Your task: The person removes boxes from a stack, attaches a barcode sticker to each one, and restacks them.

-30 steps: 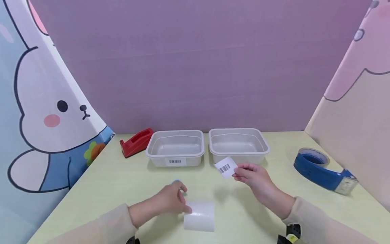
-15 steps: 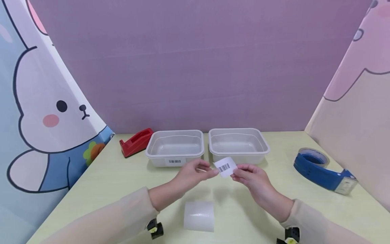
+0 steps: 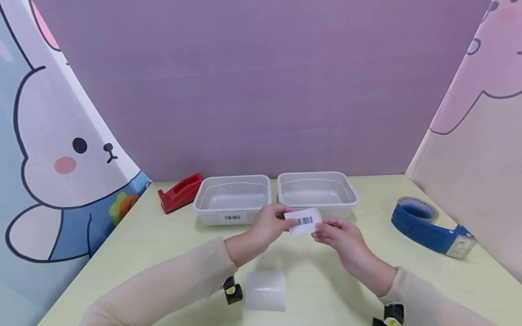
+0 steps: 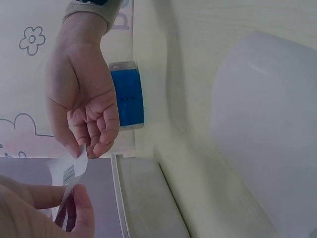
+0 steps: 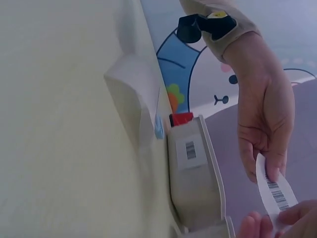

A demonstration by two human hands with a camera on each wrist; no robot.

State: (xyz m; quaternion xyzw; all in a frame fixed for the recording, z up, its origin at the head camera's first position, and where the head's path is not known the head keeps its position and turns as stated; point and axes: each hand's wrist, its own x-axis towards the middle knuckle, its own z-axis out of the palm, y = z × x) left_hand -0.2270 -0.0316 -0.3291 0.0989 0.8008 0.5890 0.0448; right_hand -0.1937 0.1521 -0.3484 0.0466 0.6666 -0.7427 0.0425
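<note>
A white barcode label (image 3: 308, 215) is stretched between my two hands, in front of the right bin. My left hand (image 3: 266, 226) pinches its left edge between thumb and fingers, the thumb over part of the barcode. At its right edge, my right hand (image 3: 343, 239) pinches the label with thumb and fingertips. The left wrist view shows the label (image 4: 69, 171) slightly bowed between both hands. Below the hands, a curled white glossy sheet (image 3: 266, 292) lies on the table.
Two grey-white plastic bins stand at the back; the left bin (image 3: 232, 206) bears a barcode label, the right bin (image 3: 318, 192) is partly behind my hands. A red tape dispenser (image 3: 181, 192) stands at left, a blue tape dispenser (image 3: 428, 231) at right. A small blue object (image 5: 159, 127) shows beyond the sheet.
My left hand has moved from the curled sheet up and right to the label and now pinches its left edge. The label has turned more level; the right hand keeps its hold.
</note>
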